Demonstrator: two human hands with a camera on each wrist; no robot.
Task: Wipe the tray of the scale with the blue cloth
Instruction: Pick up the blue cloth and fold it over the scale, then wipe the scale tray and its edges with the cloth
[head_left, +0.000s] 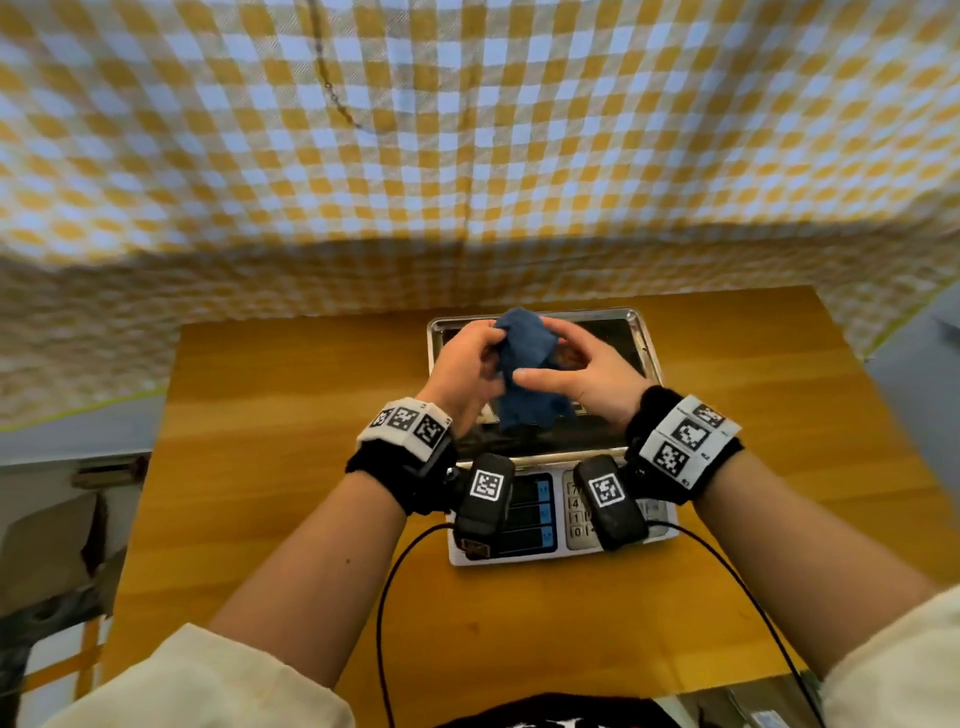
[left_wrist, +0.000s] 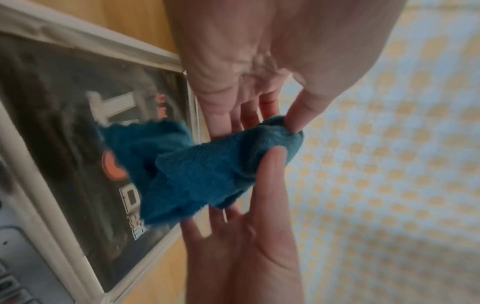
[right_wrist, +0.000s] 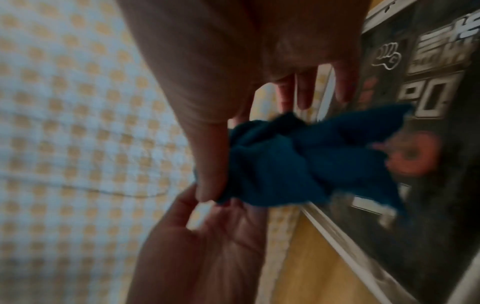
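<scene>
Blue cloth (head_left: 527, 364) bunched up between two hands, held above the scale's tray (head_left: 644, 332).

Both hands grip it at once — the left hand (head_left: 462, 369) pinches one end, thumb pressed into the fabric against the fingertips, while the right hand (head_left: 587, 374) has its thumb laid across the front of the cloth and its fingers curled round behind. From the wrist views the cloth hangs loose below the grip, its free corner dangling over the dark, glossy tray surface; whether that corner touches the metal I cannot tell. The tray sits on a silver scale (head_left: 561, 556) with a keypad and blue display panels, set on a wooden table (head_left: 291, 467) — yellow-and-white checked fabric (head_left: 467, 130) hangs behind it all.
</scene>
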